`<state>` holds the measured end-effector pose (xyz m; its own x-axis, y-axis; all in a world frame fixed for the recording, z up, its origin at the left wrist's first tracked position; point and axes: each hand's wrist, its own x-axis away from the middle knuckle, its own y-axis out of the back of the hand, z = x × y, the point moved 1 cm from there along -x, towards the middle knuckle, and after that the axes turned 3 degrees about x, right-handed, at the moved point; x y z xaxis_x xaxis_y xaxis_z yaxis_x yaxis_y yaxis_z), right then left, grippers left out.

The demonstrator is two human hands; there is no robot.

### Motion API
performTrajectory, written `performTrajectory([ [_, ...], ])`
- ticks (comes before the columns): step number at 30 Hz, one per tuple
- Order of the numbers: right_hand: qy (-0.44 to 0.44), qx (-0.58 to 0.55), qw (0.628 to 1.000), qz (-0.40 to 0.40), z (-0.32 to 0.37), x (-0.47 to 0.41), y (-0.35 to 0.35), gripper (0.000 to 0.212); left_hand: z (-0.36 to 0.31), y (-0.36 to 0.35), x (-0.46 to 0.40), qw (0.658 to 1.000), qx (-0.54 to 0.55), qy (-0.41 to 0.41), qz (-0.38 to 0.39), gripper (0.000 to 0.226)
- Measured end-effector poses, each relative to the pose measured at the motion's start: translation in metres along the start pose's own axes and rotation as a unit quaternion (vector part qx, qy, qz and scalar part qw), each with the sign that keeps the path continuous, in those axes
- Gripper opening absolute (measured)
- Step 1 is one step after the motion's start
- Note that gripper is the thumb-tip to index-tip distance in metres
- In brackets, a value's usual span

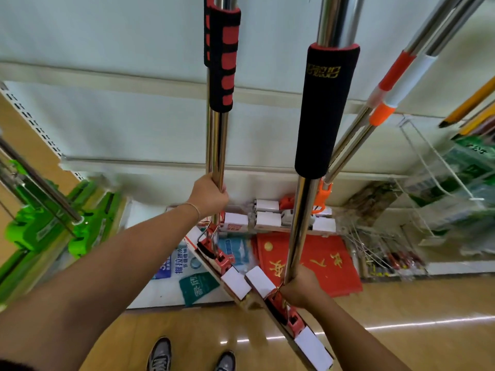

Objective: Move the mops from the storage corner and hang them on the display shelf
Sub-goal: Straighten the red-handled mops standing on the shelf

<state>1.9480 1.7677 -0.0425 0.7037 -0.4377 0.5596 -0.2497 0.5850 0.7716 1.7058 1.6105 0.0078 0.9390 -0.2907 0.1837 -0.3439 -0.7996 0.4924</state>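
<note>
Left hand [211,195] grips chrome mop pole [218,145] | right hand [301,289] grips foam-sleeved pole [300,226]

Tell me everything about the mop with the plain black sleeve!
The mop with the plain black sleeve has a shiny metal pole that runs up out of view. A long black foam grip with gold lettering wraps the pole partway up. At the bottom is a long flat head with red plastic fittings and white pads, tilted above the wooden floor. The right hand grips the pole just above the head. It stands nearly upright, beside the mop held in the left hand.
</note>
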Motion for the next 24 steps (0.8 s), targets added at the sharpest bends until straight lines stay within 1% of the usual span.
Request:
performTrajectory([
  [5, -0.009, 0.002, 1.0, 0.003, -0.019, 0.013, 0.004, 0.012, 0.0, -0.004, -0.004, 1.0, 0.01, 0.009, -0.008, 0.01],
  [8, -0.004, 0.006, 1.0, 0.005, -0.022, 0.019, 0.008, 0.013, 0.002, -0.008, -0.009, 0.999, 0.042, 0.028, 0.001, 0.015],
  [11, 0.002, 0.014, 1.0, 0.008, -0.021, 0.022, 0.011, 0.018, 0.001, -0.008, -0.008, 1.0, 0.018, 0.023, 0.002, 0.013],
  [15, 0.002, 0.005, 1.0, 0.009, -0.02, 0.027, 0.008, 0.026, 0.005, -0.005, -0.009, 0.999, 0.027, 0.022, 0.008, 0.017],
  [17, -0.002, 0.002, 1.0, 0.013, -0.02, 0.029, 0.006, 0.022, 0.005, -0.004, -0.007, 0.999, 0.036, 0.024, 0.012, 0.01],
  [20, -0.009, -0.009, 1.0, 0.017, -0.019, 0.033, 0.002, 0.016, 0.006, -0.003, -0.005, 0.999, 0.032, 0.025, 0.003, 0.021],
  [22, -0.008, -0.005, 1.0, 0.019, -0.018, 0.036, 0.0, 0.017, 0.006, -0.002, -0.003, 0.999, 0.025, 0.023, 0.001, 0.021],
  [24, -0.011, -0.009, 1.0, 0.019, -0.018, 0.04, -0.002, 0.018, 0.006, 0.0, -0.002, 0.999, 0.042, 0.027, 0.013, 0.021],
])
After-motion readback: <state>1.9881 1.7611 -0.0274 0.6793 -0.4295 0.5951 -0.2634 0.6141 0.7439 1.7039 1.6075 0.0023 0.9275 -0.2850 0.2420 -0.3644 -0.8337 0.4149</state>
